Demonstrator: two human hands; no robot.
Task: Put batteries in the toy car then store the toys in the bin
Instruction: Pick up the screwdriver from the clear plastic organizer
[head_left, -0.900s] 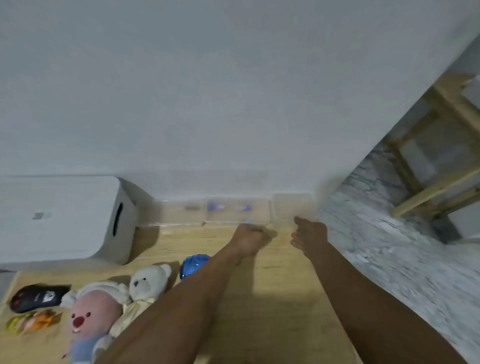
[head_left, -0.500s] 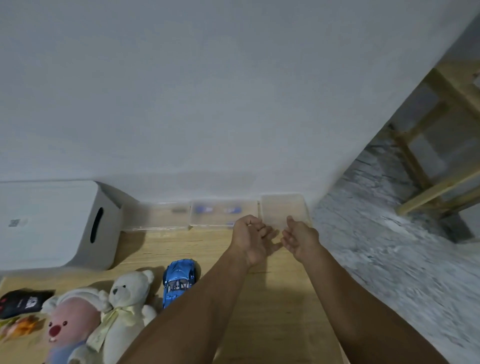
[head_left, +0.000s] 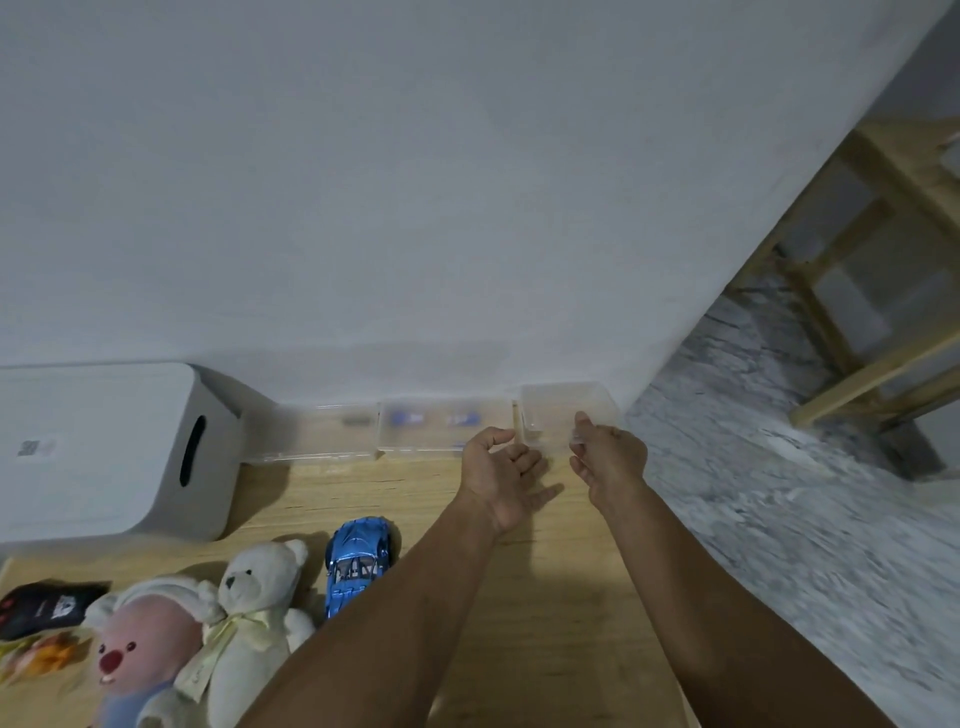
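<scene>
Nearby, plush toys (head_left: 249, 613) flank the blue toy car (head_left: 358, 558).

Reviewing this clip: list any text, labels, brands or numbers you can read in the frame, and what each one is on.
Nothing in this frame can be read with confidence.
White bin: a small dark mark on its top, too blurred to read.
Black object at the left edge: white printing, too blurred to read.
Clear boxes by the wall: blue shapes inside, no readable text.
Blue toy car: no lettering visible.
</scene>
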